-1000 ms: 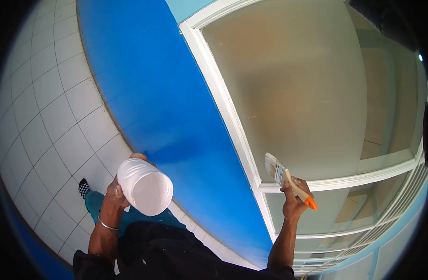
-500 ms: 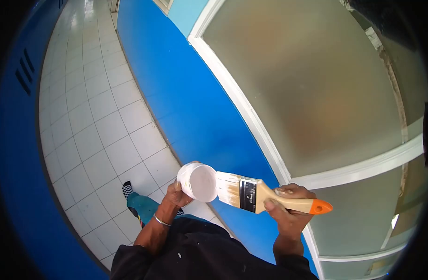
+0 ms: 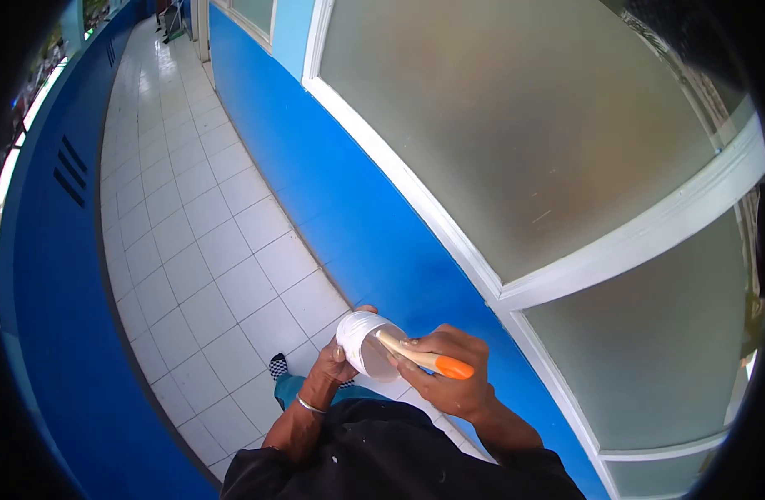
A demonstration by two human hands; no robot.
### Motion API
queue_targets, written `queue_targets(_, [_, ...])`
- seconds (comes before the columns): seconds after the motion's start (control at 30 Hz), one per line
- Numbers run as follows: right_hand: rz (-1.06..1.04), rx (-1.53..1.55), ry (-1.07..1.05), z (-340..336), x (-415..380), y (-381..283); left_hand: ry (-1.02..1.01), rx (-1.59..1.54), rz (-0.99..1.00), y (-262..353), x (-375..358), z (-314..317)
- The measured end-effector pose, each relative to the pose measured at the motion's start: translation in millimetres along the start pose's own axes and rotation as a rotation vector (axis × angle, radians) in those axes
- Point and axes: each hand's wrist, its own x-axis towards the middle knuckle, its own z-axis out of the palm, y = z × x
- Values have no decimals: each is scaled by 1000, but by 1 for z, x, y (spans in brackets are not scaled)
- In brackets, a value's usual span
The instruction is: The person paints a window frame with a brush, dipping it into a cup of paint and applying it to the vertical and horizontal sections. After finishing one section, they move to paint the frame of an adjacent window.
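Dipping a paintbrush (image 3: 417,357) into a white plastic tub (image 3: 362,342), a person works just below the centre of the frame, both hands held close in front of a dark shirt (image 3: 382,454). The left hand (image 3: 337,362) is closed around the tub from below and behind, tilting its mouth toward the lower right. The right hand (image 3: 449,379) is curled shut on the brush's pale wooden handle, whose orange tip points to the lower right; the bristles are hidden inside the tub. The brush's long axis runs from lower right to upper left, straight into the tub's opening, so the tub lies to the upper left of the right hand and touches only the left. A metal bangle (image 3: 309,406) circles the left wrist. Behind the hands a bright blue wall (image 3: 332,183) rises to a white window frame (image 3: 449,242) with frosted glass panes (image 3: 516,125) filling the upper right. White floor tiles (image 3: 199,250) stretch toward the upper left, and a checkered shoe (image 3: 277,365) shows beneath the tub.
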Motion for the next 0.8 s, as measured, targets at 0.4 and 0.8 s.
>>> queue_targets(0.4, [58,-114,234,-3,-33,-13,-116,-35,-96,-5,11,27])
queue_targets(0.8, [753,576,386,-24,-60,6,-44,118,-201,-22,16,-12])
